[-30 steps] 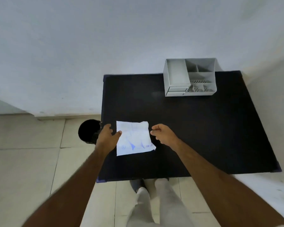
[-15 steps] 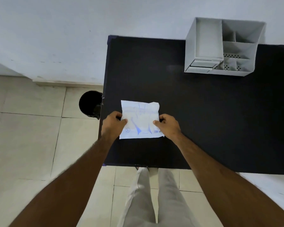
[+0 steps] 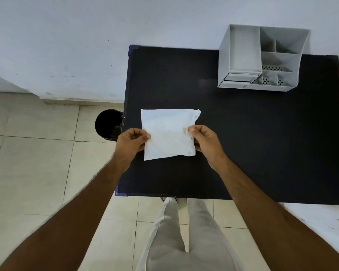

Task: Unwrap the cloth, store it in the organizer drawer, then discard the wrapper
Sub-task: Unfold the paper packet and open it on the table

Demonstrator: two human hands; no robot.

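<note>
Currently the white wrapped packet [image 3: 168,133] is pinched at its side edges between the left hand [image 3: 130,142] and right hand [image 3: 205,140], held above the black table [image 3: 243,133], well apart from the grey organizer [image 3: 262,59].

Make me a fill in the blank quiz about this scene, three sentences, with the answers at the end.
1. The white packet is held by ____ hands.
2. The grey organizer stands at the table's far ____ corner.
3. The black bin stands on the floor to the ____ of the table.

Answers: both; right; left
</note>
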